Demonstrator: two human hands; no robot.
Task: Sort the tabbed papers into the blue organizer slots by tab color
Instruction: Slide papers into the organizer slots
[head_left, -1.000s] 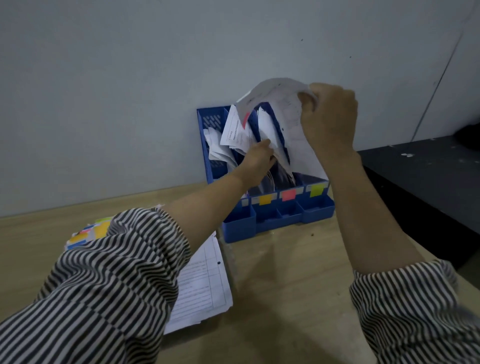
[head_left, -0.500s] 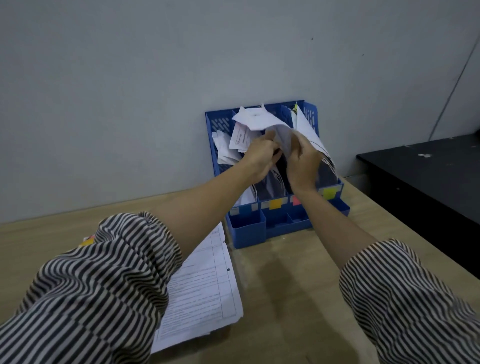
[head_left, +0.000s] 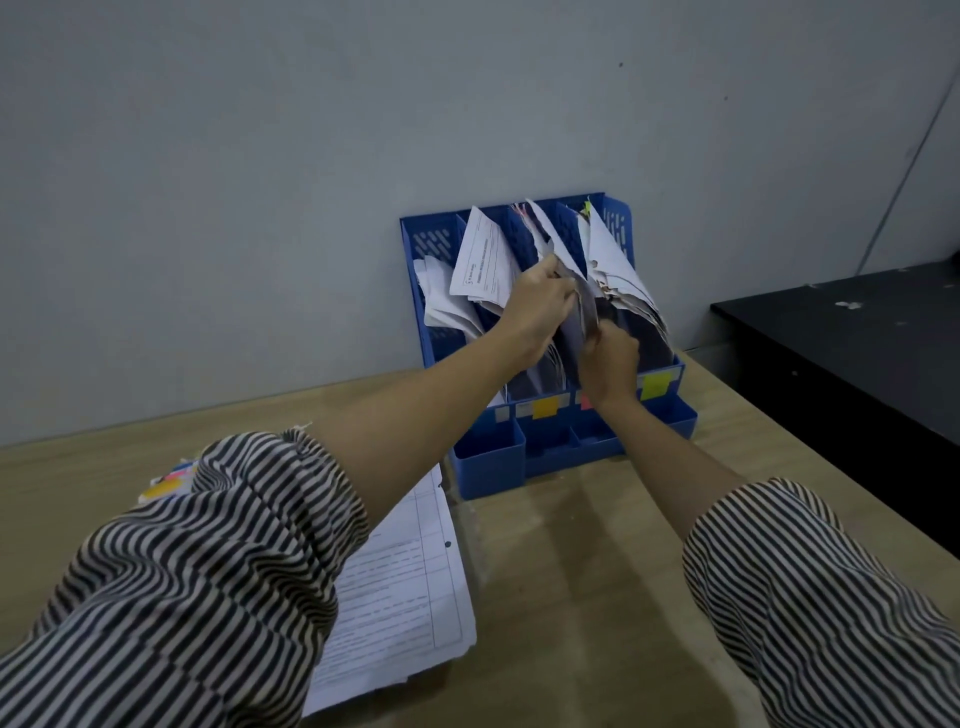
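At organizer (head_left: 488, 457) 3rd slot: left hand (head_left: 537, 304) & right hand (head_left: 608, 358) both pinching sheet (head_left: 576, 312), seating it; next, fresh paper from pile (head_left: 400, 597)

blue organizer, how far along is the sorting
Done: all four slots of the blue organizer already hold papers, above colored labels on its front. In hand: the left hand and right hand are both at the third slot, seating a sheet among its papers. Left: a stack of printed sheets lies on the wooden table beside the left arm, with colored tabs showing past the sleeve.
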